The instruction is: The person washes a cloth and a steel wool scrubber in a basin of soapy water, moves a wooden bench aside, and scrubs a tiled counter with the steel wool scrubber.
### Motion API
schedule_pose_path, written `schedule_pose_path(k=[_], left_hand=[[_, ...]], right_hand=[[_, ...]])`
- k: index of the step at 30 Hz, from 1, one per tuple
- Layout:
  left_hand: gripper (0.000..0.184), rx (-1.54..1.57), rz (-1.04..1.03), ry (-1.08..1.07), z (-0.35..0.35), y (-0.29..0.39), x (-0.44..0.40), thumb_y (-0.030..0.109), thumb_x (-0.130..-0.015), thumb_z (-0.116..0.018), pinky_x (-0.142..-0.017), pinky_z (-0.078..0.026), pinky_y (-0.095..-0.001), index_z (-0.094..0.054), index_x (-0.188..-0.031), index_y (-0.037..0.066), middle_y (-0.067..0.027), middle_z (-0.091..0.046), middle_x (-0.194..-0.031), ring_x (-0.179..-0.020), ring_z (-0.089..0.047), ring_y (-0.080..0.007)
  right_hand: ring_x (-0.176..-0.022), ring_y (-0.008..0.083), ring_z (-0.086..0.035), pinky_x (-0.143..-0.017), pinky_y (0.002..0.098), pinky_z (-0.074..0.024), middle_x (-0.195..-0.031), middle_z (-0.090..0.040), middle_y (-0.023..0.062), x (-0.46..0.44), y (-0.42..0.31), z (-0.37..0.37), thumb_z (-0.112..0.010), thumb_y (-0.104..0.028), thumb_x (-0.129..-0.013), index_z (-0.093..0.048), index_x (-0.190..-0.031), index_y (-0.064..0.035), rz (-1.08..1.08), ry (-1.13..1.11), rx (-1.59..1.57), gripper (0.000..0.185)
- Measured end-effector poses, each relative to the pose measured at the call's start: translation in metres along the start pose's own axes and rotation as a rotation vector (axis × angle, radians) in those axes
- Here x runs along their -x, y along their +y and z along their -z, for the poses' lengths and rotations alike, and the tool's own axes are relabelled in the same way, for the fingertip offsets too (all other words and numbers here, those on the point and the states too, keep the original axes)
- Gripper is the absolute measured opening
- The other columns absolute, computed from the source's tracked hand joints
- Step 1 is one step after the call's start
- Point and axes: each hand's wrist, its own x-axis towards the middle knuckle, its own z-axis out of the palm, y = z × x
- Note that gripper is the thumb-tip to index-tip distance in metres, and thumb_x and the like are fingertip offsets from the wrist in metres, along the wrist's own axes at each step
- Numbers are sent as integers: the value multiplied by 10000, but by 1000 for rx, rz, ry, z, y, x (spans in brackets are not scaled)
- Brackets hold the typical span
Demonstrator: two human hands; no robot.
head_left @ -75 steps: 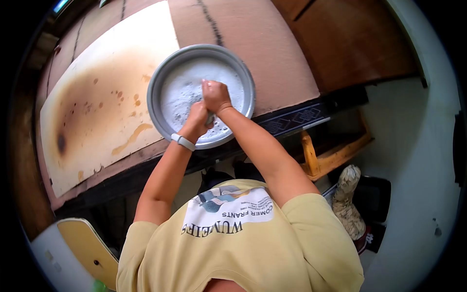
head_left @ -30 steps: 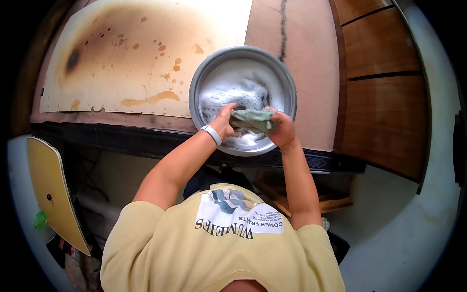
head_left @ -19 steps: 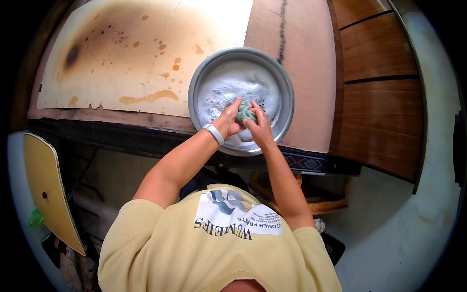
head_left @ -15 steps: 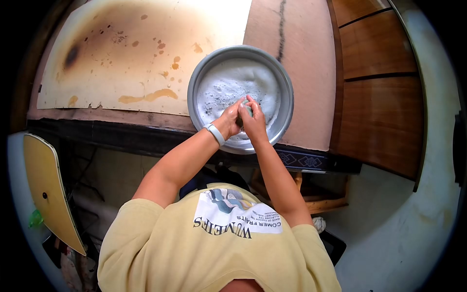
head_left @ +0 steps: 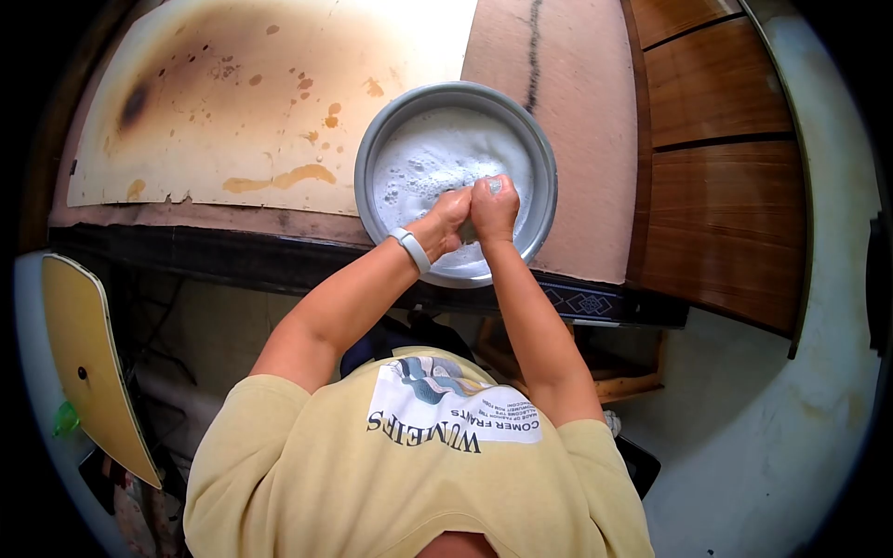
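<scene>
Cloth (head_left: 468,231), likely soft and slippery, is clenched in your hands (head_left: 496,209) toward the basin's (head_left: 366,175) 5 o'clock; grip opposite ends.

Premises appear domestic: grey washbasin (head_left: 364,181) of suds (head_left: 409,167) on a pink-topped table (head_left: 591,158), brown wooden panels (head_left: 726,205) alongside, yellow chair (head_left: 88,344) near.

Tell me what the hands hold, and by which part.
The left hand and the right hand grip a bunched grey-green cloth between them; they cover most of it, so which part each holds cannot be told.
</scene>
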Motion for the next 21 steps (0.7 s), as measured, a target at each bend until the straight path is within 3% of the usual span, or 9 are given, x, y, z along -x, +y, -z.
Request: schedule_pose_path(k=[2, 3, 8, 13, 16, 18, 19, 21], left_hand=[[212, 32, -12, -32, -3, -4, 3, 277, -860, -480, -529, -476, -311, -545, -910, 82, -44, -574, -791, -646, -560, -172], [212, 34, -13, -29, -5, -5, 6, 277, -860, -480, -529, -476, -311, -545, -910, 82, -44, -574, -791, -646, -560, -172], [196, -55, -10, 79, -17, -1, 21, 282, -854, -460, -363, -361, -290, -530, -811, 104, -21, -521, -642, -478, -484, -152], [221, -166, -19, 71, -3, -8, 14, 292, -855, -445, -349, -348, -285, -520, -757, 109, -19, -505, -609, -449, -459, -146], [223, -224, 40, 15, 4, -6, 16, 286, -862, -439, -351, -355, -283, -522, -760, 106, -19, -505, -613, -453, -466, -140], [222, -230, 57, -2, 6, -2, 19, 278, -869, -432, -353, -363, -283, -522, -767, 103, -19, -504, -613, -457, -473, -138], [214, -167, 29, 41, 6, 2, 21, 265, -876, -431, -374, -381, -280, -522, -779, 97, -22, -512, -630, -478, -488, -139], [205, -105, -90, 108, 14, 7, 21, 239, -900, -415, -485, -445, -273, -534, -852, 80, -36, -551, -735, -588, -542, -154]], right_hand=[[-565, 339, -510, -594, 390, -435, -625, -544, 197, -3, -3, 4, -542, -147, -668, -509, -674, 22, -128, -14, -78, 173], [-507, 269, -469, -548, 363, -417, -563, -518, 168, -4, -1, 4, -534, -144, -656, -501, -646, 15, -115, -7, -126, 163], [-484, 162, -400, -498, 328, -388, -502, -463, 105, -8, 14, 0, -528, -133, -645, -490, -627, 13, -147, -20, -213, 152], [-508, 117, -370, -484, 315, -369, -520, -465, 64, -10, 21, 3, -529, -119, -635, -499, -643, 7, -173, -71, -242, 130], [-511, 126, -416, -484, 302, -378, -560, -491, 44, -10, 28, 4, -549, -114, -663, -523, -671, -14, -311, -125, -456, 103], [-521, 160, -487, -488, 304, -409, -611, -522, 48, -13, 32, 13, -580, -121, -713, -541, -706, -30, -827, -263, -875, 99], [-575, 206, -560, -526, 316, -470, -677, -571, 84, -15, 41, 15, -594, -150, -761, -559, -765, -29, -946, -308, -999, 127], [-605, 209, -575, -548, 323, -489, -722, -585, 99, -17, 49, 26, -585, -155, -776, -558, -804, -18, -957, -308, -1037, 143]])
